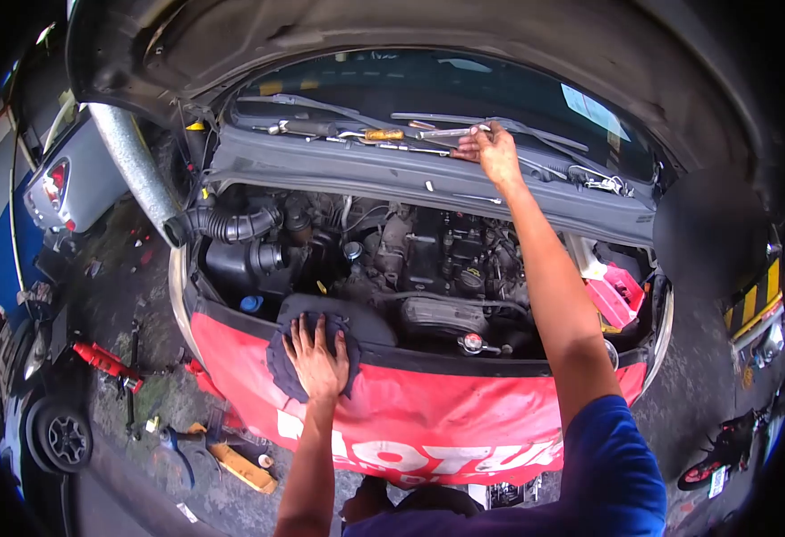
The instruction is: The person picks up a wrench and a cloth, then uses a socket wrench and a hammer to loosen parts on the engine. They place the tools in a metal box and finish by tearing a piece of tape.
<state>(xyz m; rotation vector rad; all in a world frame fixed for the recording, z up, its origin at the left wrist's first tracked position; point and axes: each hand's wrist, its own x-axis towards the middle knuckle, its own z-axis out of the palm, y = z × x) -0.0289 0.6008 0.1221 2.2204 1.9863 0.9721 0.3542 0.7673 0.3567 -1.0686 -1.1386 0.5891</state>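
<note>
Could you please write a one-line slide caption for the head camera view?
Left hand rests on a dark cloth at the engine bay's front; right hand grips a tool by the windscreen.

White block lettering is showing on the red fender cover (428, 421) draped over the car's front edge. The letters "OTUL" are reading clearly; the start of the word is lying hidden behind the person's left forearm. No other text, label or number is reading legibly elsewhere.
</note>
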